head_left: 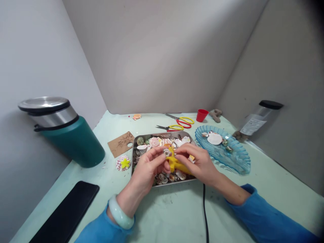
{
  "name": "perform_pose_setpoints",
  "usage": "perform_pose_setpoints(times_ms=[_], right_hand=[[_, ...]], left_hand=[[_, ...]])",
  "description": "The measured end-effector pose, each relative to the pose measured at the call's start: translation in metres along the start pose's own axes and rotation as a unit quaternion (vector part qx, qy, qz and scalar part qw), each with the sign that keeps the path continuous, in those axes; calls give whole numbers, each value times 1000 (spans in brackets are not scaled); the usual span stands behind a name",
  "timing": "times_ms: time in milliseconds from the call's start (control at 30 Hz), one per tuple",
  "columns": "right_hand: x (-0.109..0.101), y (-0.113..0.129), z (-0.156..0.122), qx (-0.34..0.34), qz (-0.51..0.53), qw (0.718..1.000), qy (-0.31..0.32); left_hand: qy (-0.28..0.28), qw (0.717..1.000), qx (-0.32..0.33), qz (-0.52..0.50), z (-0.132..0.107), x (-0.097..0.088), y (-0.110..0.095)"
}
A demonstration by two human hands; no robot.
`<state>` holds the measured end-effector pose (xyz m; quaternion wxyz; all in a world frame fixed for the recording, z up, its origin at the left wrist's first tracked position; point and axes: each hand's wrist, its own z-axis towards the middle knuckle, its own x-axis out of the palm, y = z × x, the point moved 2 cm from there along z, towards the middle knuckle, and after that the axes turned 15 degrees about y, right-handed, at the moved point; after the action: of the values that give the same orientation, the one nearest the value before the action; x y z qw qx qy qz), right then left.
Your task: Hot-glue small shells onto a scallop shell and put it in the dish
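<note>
A pale green table (pixel 164 216) is occupied at the left by a green flask (pixel 73 141). In the middle, a metal tray (pixel 174 183) is filled with shells (pixel 154 141), and a blue dish (pixel 238 153) is placed to its right. Above the tray, a yellow glue gun (pixel 174 164) is held by the right hand (pixel 199 162), whose fingers are curled over it. Just beside the gun, a small pale piece (pixel 167 153) is pinched by the left hand (pixel 152 163), its thumb and fingers drawn narrow.
</note>
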<state>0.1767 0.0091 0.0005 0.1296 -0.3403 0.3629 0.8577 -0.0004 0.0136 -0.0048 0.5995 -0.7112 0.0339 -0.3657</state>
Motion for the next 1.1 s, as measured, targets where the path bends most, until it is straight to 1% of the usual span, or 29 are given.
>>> perform_pose_setpoints(times_ms=[67,167,300,400,467,567,667,767,833,967,1100], right_hand=[[1,2,0,-20,-1,1000,4],[3,3,-1,-26,-15,1000,8],[3,3,-2,-26,-47,998,33],[4,2,-3,-31,-54,997,40],[4,2,-4,-34,-62,997,27],[5,1,-6,-24,-97,995,-5],[8,2,-7,-12,-149,989,3],[10,3,-7,-28,-184,982,21],[11,4,-7,-39,-184,982,22],[11,3,-6,-47,-162,985,16],[10,2,-6,-52,-121,991,27]], left_hand=[[9,1000,-12,16,0,1,1],[27,998,-24,51,0,3,3],[53,995,-8,83,1,5,4],[56,995,-1,86,1,7,4],[36,994,-2,106,1,6,4],[-17,988,6,151,2,4,4],[-54,983,24,176,2,2,4],[-61,979,23,193,3,2,4],[-66,978,15,199,3,3,4],[-69,979,1,191,3,2,5],[-68,982,8,173,3,1,5]])
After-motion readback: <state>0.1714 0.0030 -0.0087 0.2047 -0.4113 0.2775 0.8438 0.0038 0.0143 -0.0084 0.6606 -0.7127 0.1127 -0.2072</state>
